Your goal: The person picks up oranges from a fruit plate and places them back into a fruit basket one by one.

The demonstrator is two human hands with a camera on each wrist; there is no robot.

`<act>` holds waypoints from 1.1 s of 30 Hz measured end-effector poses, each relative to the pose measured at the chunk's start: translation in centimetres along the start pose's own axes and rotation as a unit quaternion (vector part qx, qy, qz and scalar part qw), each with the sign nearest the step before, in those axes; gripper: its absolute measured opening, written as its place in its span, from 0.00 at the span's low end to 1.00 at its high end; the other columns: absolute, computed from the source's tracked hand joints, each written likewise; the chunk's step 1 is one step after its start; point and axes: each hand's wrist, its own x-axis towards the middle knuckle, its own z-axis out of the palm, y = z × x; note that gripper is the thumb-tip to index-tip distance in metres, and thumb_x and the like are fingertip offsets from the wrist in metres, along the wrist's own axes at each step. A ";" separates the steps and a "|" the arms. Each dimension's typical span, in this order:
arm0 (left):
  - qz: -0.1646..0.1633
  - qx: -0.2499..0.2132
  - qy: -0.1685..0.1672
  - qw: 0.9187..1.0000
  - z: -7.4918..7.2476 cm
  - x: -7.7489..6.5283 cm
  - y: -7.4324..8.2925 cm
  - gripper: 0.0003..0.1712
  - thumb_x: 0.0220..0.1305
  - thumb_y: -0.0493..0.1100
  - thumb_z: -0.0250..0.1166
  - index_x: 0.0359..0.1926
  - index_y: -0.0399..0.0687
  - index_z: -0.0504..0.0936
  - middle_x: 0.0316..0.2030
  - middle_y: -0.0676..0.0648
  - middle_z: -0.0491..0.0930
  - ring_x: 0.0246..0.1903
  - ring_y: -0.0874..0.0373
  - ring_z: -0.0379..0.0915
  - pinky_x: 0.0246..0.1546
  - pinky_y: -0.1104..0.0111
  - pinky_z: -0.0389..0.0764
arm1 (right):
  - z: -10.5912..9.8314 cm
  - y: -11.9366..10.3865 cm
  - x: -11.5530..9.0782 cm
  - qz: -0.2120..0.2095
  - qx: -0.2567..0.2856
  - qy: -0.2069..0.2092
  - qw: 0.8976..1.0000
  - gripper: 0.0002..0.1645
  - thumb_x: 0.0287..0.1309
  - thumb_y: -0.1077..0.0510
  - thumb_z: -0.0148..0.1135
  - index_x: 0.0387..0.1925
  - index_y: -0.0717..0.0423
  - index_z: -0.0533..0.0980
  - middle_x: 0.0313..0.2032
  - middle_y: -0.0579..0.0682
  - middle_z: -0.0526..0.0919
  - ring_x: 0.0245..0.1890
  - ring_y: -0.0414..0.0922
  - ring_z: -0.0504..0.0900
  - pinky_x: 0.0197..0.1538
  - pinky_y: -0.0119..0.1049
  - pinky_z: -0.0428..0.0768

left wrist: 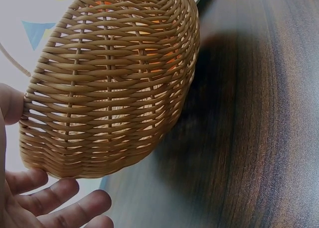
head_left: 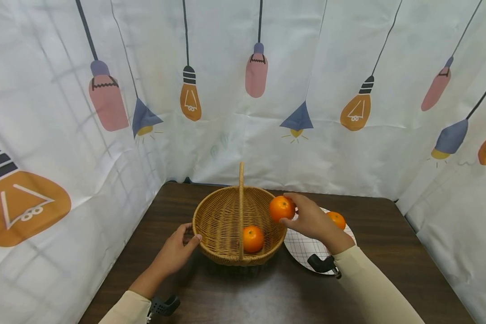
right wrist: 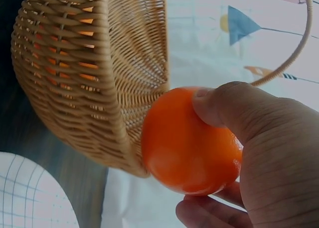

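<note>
"What's the left hand (head_left: 174, 249) up to?"
"Pinching the wicker basket's (head_left: 216, 220) near-left rim between thumb and fingers. I'd keep that steady, so nothing tips."
"And inside?"
"Past the handle (head_left: 241, 202) (a stiff arch, worth avoiding), the lower orange (head_left: 253, 239) rests low on the right."
"Next along?"
"The held orange (head_left: 281, 209), at the basket's right rim, clamped between the right hand's (head_left: 313, 220) thumb and fingers. Best clear the wicker fully, then lower it gently rather than drop it."
"Farther right?"
"A checked plate (head_left: 301, 252) on the tabletop (head_left: 259, 297), bearing another orange (head_left: 337, 220)."
</note>
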 end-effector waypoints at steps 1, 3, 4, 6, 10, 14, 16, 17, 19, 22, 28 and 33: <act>0.000 -0.001 0.000 1.000 0.0 0.0 0.0 0.38 0.78 0.59 0.56 0.74 0.38 0.61 0.62 0.38 0.73 0.57 0.44 0.76 0.47 0.53 0.82 | 0.1 -0.1 0.1 -0.001 0.000 -0.001 1.000 0.48 0.56 0.47 0.78 0.73 0.57 0.66 0.64 0.57 0.75 0.51 0.51 0.81 0.50 0.48 0.82; 0.000 -0.003 0.001 1.000 0.0 0.0 0.0 0.38 0.78 0.59 0.56 0.74 0.37 0.61 0.62 0.38 0.73 0.57 0.44 0.76 0.47 0.53 0.82 | 0.3 -0.3 0.3 -0.002 -0.006 -0.002 1.000 0.48 0.56 0.47 0.77 0.72 0.56 0.67 0.63 0.56 0.75 0.50 0.50 0.81 0.50 0.47 0.82; 0.000 -0.004 0.001 1.000 0.0 0.0 0.0 0.38 0.78 0.58 0.56 0.74 0.37 0.61 0.62 0.38 0.73 0.57 0.44 0.76 0.47 0.53 0.82 | 0.4 -0.4 0.4 -0.002 -0.009 -0.003 1.000 0.47 0.56 0.46 0.77 0.72 0.55 0.67 0.63 0.55 0.76 0.49 0.50 0.81 0.50 0.47 0.82; -0.001 -0.004 0.001 1.000 0.1 0.0 0.1 0.38 0.78 0.58 0.57 0.74 0.37 0.61 0.62 0.38 0.73 0.57 0.44 0.76 0.48 0.53 0.82 | 0.6 -0.7 0.5 -0.002 -0.012 -0.008 1.000 0.47 0.56 0.46 0.77 0.72 0.55 0.67 0.62 0.55 0.77 0.49 0.49 0.81 0.50 0.47 0.81; -0.002 -0.004 -0.001 1.000 0.0 -0.1 0.1 0.38 0.78 0.58 0.56 0.74 0.37 0.61 0.63 0.38 0.73 0.58 0.43 0.76 0.48 0.52 0.82 | 1.2 -1.1 0.9 -0.003 -0.018 -0.023 1.000 0.47 0.56 0.45 0.77 0.72 0.56 0.67 0.61 0.54 0.77 0.50 0.49 0.80 0.52 0.47 0.81; -0.001 -0.003 -0.002 1.000 0.0 -0.2 0.2 0.38 0.78 0.58 0.56 0.74 0.37 0.60 0.63 0.38 0.73 0.58 0.43 0.76 0.48 0.52 0.82 | 1.8 -1.2 1.2 0.001 -0.015 -0.035 0.999 0.47 0.56 0.46 0.77 0.73 0.56 0.68 0.65 0.54 0.75 0.55 0.50 0.79 0.55 0.49 0.80; -0.001 -0.002 -0.002 1.000 0.0 -0.2 0.2 0.38 0.78 0.58 0.56 0.74 0.37 0.60 0.63 0.38 0.73 0.58 0.43 0.76 0.48 0.52 0.82 | 2.1 -1.1 1.3 0.003 -0.015 -0.039 0.999 0.47 0.56 0.46 0.77 0.73 0.55 0.68 0.67 0.54 0.74 0.57 0.50 0.79 0.57 0.49 0.79; -0.001 -0.002 -0.002 1.000 0.0 -0.2 0.2 0.38 0.78 0.58 0.56 0.74 0.37 0.60 0.63 0.38 0.72 0.58 0.43 0.76 0.48 0.53 0.82 | 2.3 -1.1 1.4 0.004 -0.018 -0.040 0.999 0.47 0.56 0.46 0.77 0.73 0.54 0.68 0.67 0.53 0.74 0.58 0.51 0.78 0.57 0.49 0.78; -0.001 -0.002 -0.002 1.000 0.0 -0.2 0.2 0.38 0.78 0.59 0.56 0.74 0.37 0.60 0.63 0.38 0.73 0.58 0.43 0.76 0.47 0.53 0.82 | 2.7 -1.1 1.5 0.004 -0.024 -0.043 0.999 0.47 0.56 0.45 0.77 0.73 0.52 0.69 0.67 0.53 0.74 0.59 0.51 0.78 0.57 0.49 0.78; -0.001 -0.003 -0.003 1.000 0.0 -0.1 0.2 0.38 0.78 0.59 0.56 0.74 0.37 0.60 0.62 0.38 0.73 0.57 0.43 0.76 0.47 0.53 0.82 | 3.1 -1.0 1.6 0.002 -0.039 -0.045 0.998 0.47 0.55 0.45 0.77 0.73 0.51 0.69 0.67 0.53 0.74 0.60 0.51 0.77 0.57 0.49 0.78; -0.001 -0.005 -0.002 1.000 0.0 -0.2 0.2 0.40 0.77 0.62 0.56 0.74 0.38 0.61 0.62 0.38 0.73 0.57 0.43 0.76 0.47 0.53 0.82 | 3.8 -0.8 1.8 -0.011 -0.069 -0.044 0.997 0.47 0.53 0.43 0.78 0.71 0.50 0.71 0.66 0.52 0.76 0.62 0.52 0.76 0.61 0.49 0.76; 0.001 -0.008 -0.003 1.000 0.0 -0.2 0.3 0.39 0.78 0.60 0.56 0.74 0.38 0.61 0.62 0.38 0.73 0.57 0.44 0.76 0.48 0.53 0.82 | 4.2 -0.8 1.9 -0.025 -0.097 -0.045 0.994 0.46 0.52 0.43 0.79 0.70 0.50 0.72 0.65 0.50 0.77 0.61 0.54 0.77 0.62 0.50 0.75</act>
